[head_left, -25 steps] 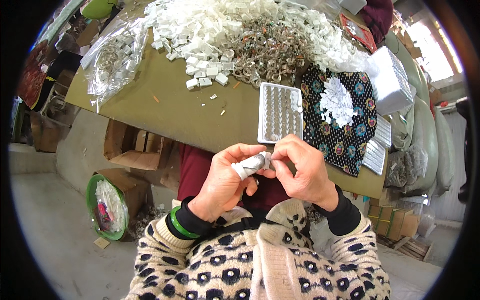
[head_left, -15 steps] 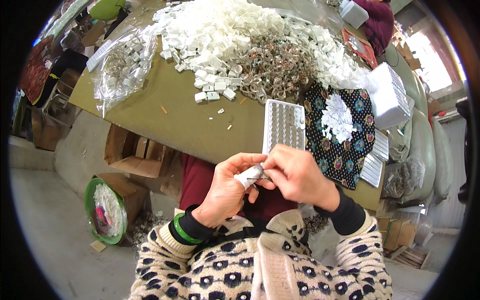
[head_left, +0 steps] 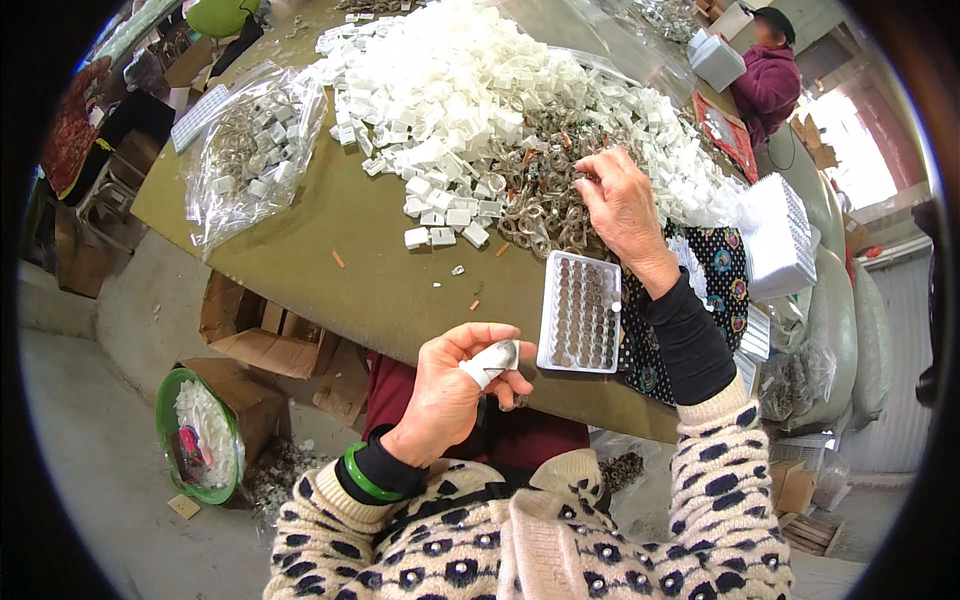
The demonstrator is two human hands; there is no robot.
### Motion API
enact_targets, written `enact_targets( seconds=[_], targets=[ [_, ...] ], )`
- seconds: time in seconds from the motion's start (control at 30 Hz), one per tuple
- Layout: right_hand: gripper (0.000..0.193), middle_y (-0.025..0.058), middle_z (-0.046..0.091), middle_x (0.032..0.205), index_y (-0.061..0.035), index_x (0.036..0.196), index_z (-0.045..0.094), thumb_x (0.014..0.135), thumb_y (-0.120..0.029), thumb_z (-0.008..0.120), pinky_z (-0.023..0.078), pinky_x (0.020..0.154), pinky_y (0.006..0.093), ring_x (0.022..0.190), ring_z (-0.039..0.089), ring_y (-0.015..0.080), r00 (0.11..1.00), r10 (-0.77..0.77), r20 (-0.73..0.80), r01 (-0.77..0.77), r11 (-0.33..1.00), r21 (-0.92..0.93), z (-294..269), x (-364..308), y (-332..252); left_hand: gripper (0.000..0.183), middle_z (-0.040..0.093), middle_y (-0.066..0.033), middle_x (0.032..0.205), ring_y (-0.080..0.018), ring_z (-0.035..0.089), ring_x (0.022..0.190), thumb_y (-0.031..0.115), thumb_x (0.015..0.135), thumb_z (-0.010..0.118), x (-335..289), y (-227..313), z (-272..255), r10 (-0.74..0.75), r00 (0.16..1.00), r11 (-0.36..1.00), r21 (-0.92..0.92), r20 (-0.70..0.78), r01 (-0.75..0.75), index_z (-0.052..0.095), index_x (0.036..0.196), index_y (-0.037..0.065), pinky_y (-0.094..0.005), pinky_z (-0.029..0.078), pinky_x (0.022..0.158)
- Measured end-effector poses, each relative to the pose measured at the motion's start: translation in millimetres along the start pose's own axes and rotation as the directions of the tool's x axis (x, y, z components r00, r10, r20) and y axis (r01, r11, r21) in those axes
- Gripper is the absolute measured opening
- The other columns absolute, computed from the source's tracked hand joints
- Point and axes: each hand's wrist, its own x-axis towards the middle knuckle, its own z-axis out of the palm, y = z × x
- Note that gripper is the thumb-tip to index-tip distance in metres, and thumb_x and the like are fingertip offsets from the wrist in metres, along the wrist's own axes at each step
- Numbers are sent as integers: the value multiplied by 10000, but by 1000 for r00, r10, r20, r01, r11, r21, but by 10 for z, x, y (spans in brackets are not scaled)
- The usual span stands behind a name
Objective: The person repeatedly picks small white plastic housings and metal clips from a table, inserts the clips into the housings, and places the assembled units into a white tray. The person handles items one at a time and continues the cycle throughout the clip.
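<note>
The left hand (head_left: 444,392) is curled, a white wrap (head_left: 487,364) at its fingers, its hold unclear; at the brown parts (head_left: 545,208) beyond the tray (head_left: 549,312), picking is suggested by the right hand (head_left: 628,212), its pinch hidden; one should be separated.

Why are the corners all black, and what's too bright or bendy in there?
Black corners in the head view: the fisheye lens makes a roundish picture; bendy in the head view: the edge of the table; too bright in the head view: the window at upper right, washed out white; shiny glints in the head view: the plastic bag.
</note>
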Motion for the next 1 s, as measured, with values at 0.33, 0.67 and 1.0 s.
enact_targets(
  seconds=[0.33, 0.67, 1.0],
  targets=[
    [180, 46, 670, 799, 21, 1071, 656, 917, -68, 683, 518, 543, 241, 594, 613, 113, 846, 530, 53, -351, 480, 804, -307, 170, 272, 171, 695, -219, 1042, -209, 708, 712, 86, 995, 562, 15, -7, -34, 11, 999, 1000, -20, 35, -10, 624, 1140, 20, -275, 571, 544],
    [134, 50, 686, 823, 14, 1029, 684, 915, -57, 678, 526, 565, 256, 592, 615, 117, 865, 496, -70, -133, 362, 923, -639, 123, 383, 177, 700, -207, 1036, -202, 706, 711, 79, 995, 557, 24, -64, -36, 85, 995, 996, -7, 50, -84, 613, 1152, 19, -272, 576, 549],
    [128, 62, 656, 801, 21, 1040, 662, 930, -44, 652, 541, 604, 270, 625, 628, 149, 827, 548, 122, -311, 266, 912, -573, -226, 11, 183, 654, -86, 946, -193, 685, 819, 138, 977, 608, 5, -7, 92, 78, 995, 990, -120, 64, -70, 602, 1118, 22, -287, 576, 594]
  ],
)
